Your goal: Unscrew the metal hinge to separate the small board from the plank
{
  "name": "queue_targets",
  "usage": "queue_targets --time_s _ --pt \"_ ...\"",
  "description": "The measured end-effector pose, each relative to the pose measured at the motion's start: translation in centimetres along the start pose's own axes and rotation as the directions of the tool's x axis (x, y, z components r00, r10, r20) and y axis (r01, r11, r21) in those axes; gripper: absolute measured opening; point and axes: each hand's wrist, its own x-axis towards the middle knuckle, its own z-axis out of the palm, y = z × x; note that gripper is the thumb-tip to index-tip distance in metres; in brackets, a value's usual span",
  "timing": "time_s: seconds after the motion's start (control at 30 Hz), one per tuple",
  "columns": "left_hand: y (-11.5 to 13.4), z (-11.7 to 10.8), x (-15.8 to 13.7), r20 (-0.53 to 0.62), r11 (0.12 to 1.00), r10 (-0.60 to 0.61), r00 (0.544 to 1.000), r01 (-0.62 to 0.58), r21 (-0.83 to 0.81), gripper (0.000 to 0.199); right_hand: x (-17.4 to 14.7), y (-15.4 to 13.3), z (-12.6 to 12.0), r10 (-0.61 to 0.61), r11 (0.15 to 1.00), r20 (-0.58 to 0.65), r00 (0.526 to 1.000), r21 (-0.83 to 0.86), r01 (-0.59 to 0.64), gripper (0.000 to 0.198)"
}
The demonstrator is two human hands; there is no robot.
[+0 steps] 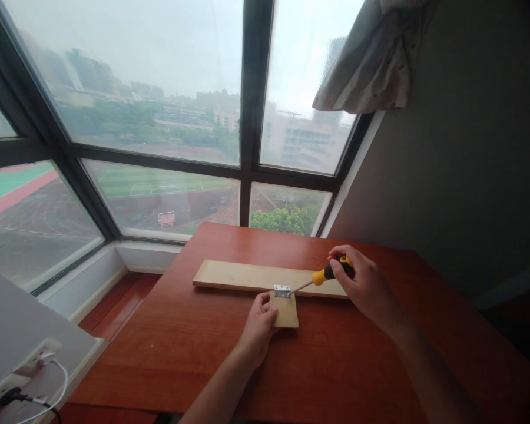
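My left hand (261, 323) grips the left edge of a small wooden block (286, 315), thumb on top and fingers around its side. A silvery metal hinge (282, 290) lies along the block's far edge, near a long pale wooden board (234, 274) behind it. In my right hand (365, 282) is a yellow and black screwdriver (320, 277), held by its handle. Its shaft slants down to the left, and the tip meets the right end of the hinge. Whether a screw sits under the tip is too small to tell.
The boards rest on a reddish-brown wooden table (159, 347). Large windows (159, 118) stand beyond it, with a curtain (371, 65) at the upper right. Plugs and cables (48, 368) are in a wall socket at the lower left. A dark wall (468, 176) runs along the right.
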Motion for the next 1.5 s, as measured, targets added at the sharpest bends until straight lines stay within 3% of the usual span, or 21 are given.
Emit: queue_targets --time_s 0.3,0.47,0.53,0.8,1.07,1.23,1.5 --pt "0.04 0.00 -0.07 -0.007 1.000 -0.003 1.000 0.002 -0.003 0.041 -0.29 0.33 -0.09 -0.081 0.996 0.019 0.997 0.027 0.081 0.030" --pt "-0.02 0.09 0.00 -0.018 1.000 0.004 1.000 -0.004 0.009 0.041 -0.23 0.24 -0.17 -0.037 0.999 -0.006 0.999 0.031 0.037 0.019" --pt "-0.06 0.07 0.02 -0.014 1.000 0.008 1.000 -0.008 0.006 0.041 -0.13 0.26 -0.17 -0.012 1.000 -0.020 1.000 0.008 0.012 0.024" --pt "-0.07 -0.05 0.11 -0.009 1.000 0.006 1.000 -0.006 0.003 0.043 -0.07 0.08 -0.01 -0.033 0.999 -0.028 0.999 0.001 0.033 0.021" --pt "-0.22 -0.05 0.11 -0.003 1.000 0.011 1.000 -0.011 -0.006 0.043 -0.29 0.17 -0.18 -0.088 0.995 0.002 0.996 0.053 0.087 0.037" --pt "0.00 0.07 -0.05 -0.006 1.000 0.004 1.000 -0.004 -0.006 0.045 -0.30 0.38 -0.26 -0.031 0.998 -0.002 1.000 0.047 0.031 0.024" --pt "0.19 0.21 -0.22 -0.009 1.000 0.008 1.000 -0.007 0.011 0.043 -0.29 0.52 -0.11 -0.008 1.000 -0.025 1.000 0.015 0.008 0.025"
